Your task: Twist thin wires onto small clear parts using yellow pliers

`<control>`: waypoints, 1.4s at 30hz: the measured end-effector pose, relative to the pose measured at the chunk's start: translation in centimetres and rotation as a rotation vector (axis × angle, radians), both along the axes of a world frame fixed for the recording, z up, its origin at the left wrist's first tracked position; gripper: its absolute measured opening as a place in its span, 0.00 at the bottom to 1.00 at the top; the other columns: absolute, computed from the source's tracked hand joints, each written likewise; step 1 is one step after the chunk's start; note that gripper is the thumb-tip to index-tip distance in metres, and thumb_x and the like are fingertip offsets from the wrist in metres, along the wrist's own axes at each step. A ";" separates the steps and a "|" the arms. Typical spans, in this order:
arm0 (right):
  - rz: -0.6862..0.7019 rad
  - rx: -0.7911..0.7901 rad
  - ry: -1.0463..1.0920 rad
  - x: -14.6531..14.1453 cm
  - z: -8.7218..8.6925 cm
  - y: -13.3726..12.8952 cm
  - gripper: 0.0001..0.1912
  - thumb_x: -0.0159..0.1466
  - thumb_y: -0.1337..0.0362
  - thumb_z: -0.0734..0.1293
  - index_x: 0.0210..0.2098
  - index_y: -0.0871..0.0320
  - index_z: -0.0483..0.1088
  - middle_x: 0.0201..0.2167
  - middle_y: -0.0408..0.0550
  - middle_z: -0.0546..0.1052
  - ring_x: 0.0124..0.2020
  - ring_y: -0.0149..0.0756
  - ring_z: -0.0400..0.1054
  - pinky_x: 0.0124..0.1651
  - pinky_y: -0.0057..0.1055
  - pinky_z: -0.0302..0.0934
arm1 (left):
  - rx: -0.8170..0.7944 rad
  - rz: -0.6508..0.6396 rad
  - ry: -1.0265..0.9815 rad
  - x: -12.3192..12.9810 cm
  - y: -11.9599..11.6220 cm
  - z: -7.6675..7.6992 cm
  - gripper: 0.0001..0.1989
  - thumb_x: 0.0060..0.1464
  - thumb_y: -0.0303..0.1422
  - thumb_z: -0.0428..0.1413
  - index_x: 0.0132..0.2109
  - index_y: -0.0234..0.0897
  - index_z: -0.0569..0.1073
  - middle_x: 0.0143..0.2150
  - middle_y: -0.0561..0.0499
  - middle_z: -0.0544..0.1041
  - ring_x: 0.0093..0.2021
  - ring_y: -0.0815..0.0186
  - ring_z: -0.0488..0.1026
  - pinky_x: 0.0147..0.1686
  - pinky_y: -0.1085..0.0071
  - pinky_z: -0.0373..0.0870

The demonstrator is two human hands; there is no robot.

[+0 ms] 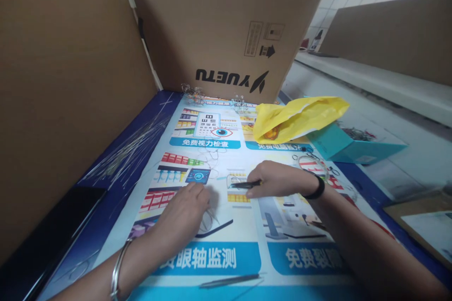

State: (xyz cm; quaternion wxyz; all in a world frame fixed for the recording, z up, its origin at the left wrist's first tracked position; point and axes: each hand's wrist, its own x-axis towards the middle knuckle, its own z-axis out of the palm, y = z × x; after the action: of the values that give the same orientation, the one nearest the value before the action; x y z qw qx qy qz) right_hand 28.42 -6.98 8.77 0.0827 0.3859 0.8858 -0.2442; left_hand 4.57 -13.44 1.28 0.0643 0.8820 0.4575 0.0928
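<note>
My right hand [270, 178] is wrapped round a pair of dark-jawed pliers [245, 184], their tips pointing left. A small loop of thin wire [230, 180] lies at the tips; whether the jaws grip it I cannot tell. To the left, my left hand [187, 209] is low over the printed sheet, its fingers curled together. What its fingertips hold is hidden. Thin silvery wire [211, 218] curves out beside that hand. More fine wire [212, 155] lies in loose curls beyond both hands.
Cardboard panels [219, 23] wall the back and left. Straight wires [130, 146] lie at left, near a black flat object [52, 240]. A yellow bag [300, 117] and a turquoise box [363, 148] sit at right. Thin metal rods [229, 281] lie in front.
</note>
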 end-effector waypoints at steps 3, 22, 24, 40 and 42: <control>-0.068 -0.141 0.258 0.3 -0.5 0.3 0.19 0.60 0.50 0.59 0.26 0.60 0.68 0.19 0.38 0.61 0.21 0.25 0.52 0.24 0.23 0.46 | -0.036 0.051 -0.055 -0.2 0.0 0.1 0.08 0.55 0.23 0.43 0.35 0.35 0.65 0.34 0.44 0.70 0.35 0.58 0.67 0.32 0.64 0.60; -0.417 -0.476 0.786 -4.9 -4.8 -4.7 0.09 0.56 0.61 0.65 0.26 0.61 0.67 0.19 0.37 0.62 0.22 0.24 0.54 0.25 0.22 0.50 | -0.520 0.363 -0.996 0.6 -0.7 1.3 0.08 0.55 0.36 0.50 0.40 0.39 0.70 0.26 0.55 0.69 0.26 0.69 0.65 0.28 0.74 0.61; -0.466 -0.493 0.854 -5.1 -4.9 -4.9 0.08 0.56 0.61 0.65 0.26 0.61 0.67 0.20 0.37 0.63 0.23 0.24 0.55 0.27 0.22 0.51 | -0.653 0.394 -1.149 0.9 -0.8 1.1 0.10 0.55 0.38 0.51 0.40 0.38 0.72 0.24 0.54 0.69 0.26 0.70 0.65 0.28 0.74 0.62; -0.428 -0.215 0.773 -4.5 -4.6 -4.8 0.15 0.60 0.54 0.62 0.40 0.57 0.70 0.32 0.45 0.73 0.33 0.33 0.66 0.37 0.30 0.60 | -0.652 0.594 -1.586 0.4 0.5 1.9 0.09 0.54 0.38 0.52 0.34 0.37 0.66 0.31 0.51 0.78 0.32 0.66 0.74 0.30 0.73 0.64; -0.438 -0.173 0.740 -4.8 -5.2 -5.0 0.12 0.58 0.56 0.64 0.36 0.58 0.70 0.31 0.44 0.74 0.32 0.33 0.67 0.36 0.30 0.60 | -0.635 0.589 -1.582 0.3 0.5 1.9 0.09 0.54 0.39 0.52 0.33 0.37 0.66 0.30 0.51 0.78 0.31 0.67 0.74 0.29 0.73 0.64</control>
State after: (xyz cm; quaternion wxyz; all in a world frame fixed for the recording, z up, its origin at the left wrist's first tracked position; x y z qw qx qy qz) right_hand 23.62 -11.97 3.54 -0.2619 0.4428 0.7294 -0.4509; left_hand 4.90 -12.90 3.17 0.5746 0.3483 0.4912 0.5543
